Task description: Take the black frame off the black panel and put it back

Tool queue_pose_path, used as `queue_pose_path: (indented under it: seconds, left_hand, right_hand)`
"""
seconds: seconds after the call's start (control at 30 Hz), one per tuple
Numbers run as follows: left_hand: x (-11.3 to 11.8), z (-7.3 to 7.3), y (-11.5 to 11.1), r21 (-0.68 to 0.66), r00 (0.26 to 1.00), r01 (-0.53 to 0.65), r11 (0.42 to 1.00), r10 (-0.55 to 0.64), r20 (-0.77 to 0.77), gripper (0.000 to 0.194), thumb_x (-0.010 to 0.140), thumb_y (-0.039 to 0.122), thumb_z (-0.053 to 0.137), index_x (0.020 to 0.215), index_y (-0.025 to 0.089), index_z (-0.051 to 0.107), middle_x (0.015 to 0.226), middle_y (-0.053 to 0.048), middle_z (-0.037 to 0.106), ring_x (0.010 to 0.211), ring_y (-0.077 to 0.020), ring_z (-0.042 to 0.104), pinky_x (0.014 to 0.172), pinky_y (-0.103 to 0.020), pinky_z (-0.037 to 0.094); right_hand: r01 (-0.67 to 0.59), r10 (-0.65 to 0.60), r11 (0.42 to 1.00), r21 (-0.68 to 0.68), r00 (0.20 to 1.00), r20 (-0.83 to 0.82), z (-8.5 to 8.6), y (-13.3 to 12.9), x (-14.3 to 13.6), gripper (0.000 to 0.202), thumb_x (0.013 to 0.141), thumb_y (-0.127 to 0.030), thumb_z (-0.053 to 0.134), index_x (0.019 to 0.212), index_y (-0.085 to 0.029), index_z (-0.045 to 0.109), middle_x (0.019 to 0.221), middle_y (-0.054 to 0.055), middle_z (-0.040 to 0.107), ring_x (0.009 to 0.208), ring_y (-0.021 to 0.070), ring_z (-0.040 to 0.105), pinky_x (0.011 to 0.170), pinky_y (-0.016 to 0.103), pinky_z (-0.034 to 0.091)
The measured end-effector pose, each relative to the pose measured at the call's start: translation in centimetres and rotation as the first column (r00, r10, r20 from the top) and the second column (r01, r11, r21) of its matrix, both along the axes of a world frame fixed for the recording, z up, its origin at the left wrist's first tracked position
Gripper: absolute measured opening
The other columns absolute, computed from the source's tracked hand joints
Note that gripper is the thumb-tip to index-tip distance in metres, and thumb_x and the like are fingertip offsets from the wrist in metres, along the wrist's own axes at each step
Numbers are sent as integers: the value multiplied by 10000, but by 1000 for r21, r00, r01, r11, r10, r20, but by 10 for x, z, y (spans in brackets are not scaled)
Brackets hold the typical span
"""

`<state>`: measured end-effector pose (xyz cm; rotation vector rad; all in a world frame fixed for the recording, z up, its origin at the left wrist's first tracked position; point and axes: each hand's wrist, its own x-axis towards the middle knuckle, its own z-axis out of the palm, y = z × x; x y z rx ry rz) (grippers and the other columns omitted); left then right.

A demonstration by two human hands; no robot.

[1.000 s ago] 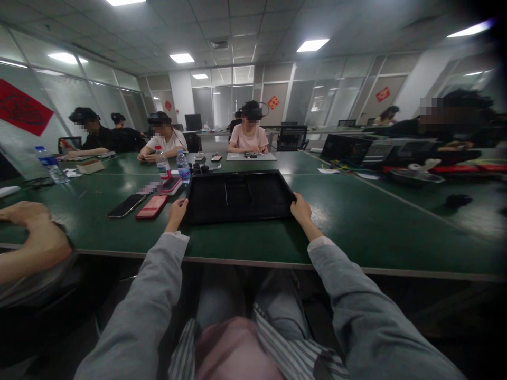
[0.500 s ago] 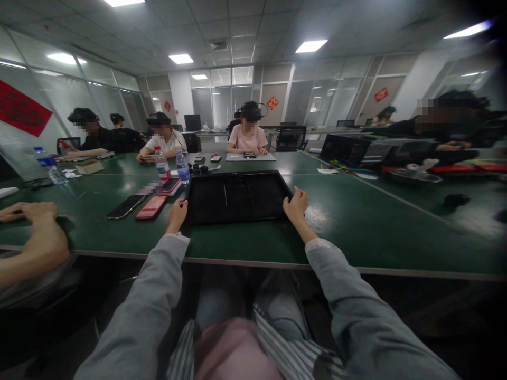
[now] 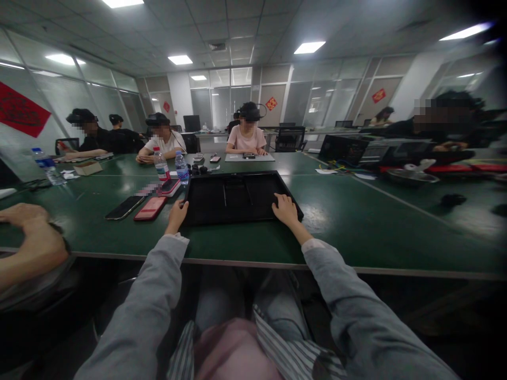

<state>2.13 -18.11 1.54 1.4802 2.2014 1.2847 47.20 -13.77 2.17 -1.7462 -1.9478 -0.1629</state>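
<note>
A shallow black tray (image 3: 206,203) with a raised rim lies on the green table in front of me. Thin light lines mark the middle of its floor; I cannot tell what they are. At the tray's left edge, my left hand (image 3: 178,214) grips the rim, thumb up. My right hand (image 3: 285,210) reaches over the right rim, its fingers stretched and apart above the tray's right part. Whether those fingertips touch the floor is hard to tell.
Left of the tray lie a black phone (image 3: 125,207) and a red phone (image 3: 150,208). Two bottles, one red-labelled (image 3: 161,168) and one blue-labelled (image 3: 181,170), stand behind them. Another person's arm (image 3: 34,243) rests at the left. A computer case (image 3: 344,149) and cables are at the far right.
My right hand has let go of the tray's right rim and moved left over the tray, fingers extended. My left hand stays on the left rim.
</note>
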Motion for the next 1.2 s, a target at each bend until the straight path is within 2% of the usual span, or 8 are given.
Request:
queue_pose_path:
  seconds: [0.2,0.37,0.5,0.7,0.9,1.0,1.1,1.2]
  left_hand:
    - [-3,-3,2,-12,1000,25,1000,-25,-12,497,960,398,623,1358,102,602,1300,-216,686,1225,-297,650,1032,-390,470]
    - [-1,-1,1,-13,1000,18,1000,-19,-15,488,956,378,631,1360,107,601,1309,-220,681,1233,-300,646,1036,-390,468]
    - [0,0,-1,-14,1000,20,1000,-20,-22,487,955,381,631,1361,113,601,1305,-212,684,1216,-302,654,1027,-388,473]
    - [-3,-2,1,-16,999,20,1000,-21,-28,475,956,395,622,1351,131,606,1293,-205,691,1227,-300,648,1023,-387,471]
    - [-4,-4,3,-20,1000,15,1000,-15,-10,483,953,400,629,1351,128,610,1298,-207,689,1226,-307,648,1026,-398,470]
    - [-5,-4,5,-7,1000,23,1000,-23,12,478,954,404,626,1339,119,617,1288,-208,693,1207,-295,657,1024,-388,472]
    - [-5,-3,6,26,999,25,999,-26,47,413,989,390,561,1283,111,645,1278,-198,699,1184,-265,664,1023,-364,473]
    - [-5,0,6,63,999,-14,998,10,53,367,1013,351,492,1226,113,673,1293,-187,692,1202,-257,648,1050,-359,458]
  right_hand:
    - [2,-2,1000,0,1000,-18,0,0,1,765,955,-313,441,1651,-153,168,1359,167,573,1245,313,486,1018,466,451]
    - [-24,24,1000,-20,999,27,-1,0,2,503,984,-308,407,1455,-213,557,1364,144,561,1256,304,470,1022,450,445]
    - [-13,13,1000,-14,1000,24,-2,2,3,549,981,-287,410,1517,-191,485,1361,153,560,1252,309,470,1007,454,454]
    - [-44,44,999,19,999,-8,-5,2,2,435,962,-269,409,1318,-188,645,1329,155,555,1245,306,468,998,450,457]
    - [229,-197,955,189,965,-173,-3,8,19,497,906,-248,461,1353,-71,586,1402,256,471,1320,380,410,1042,517,410]
    - [320,-269,937,138,917,-295,-4,18,43,587,882,-267,499,1416,-23,510,1377,283,519,1311,380,457,1065,534,408]
    - [179,-189,982,-61,899,-396,-6,28,62,596,884,-264,486,1436,-41,494,1250,226,645,1204,321,588,1042,472,466]
    - [34,-74,994,-102,907,-415,-8,31,68,568,854,-191,479,1411,-101,542,1267,170,674,1195,280,627,1068,428,473]
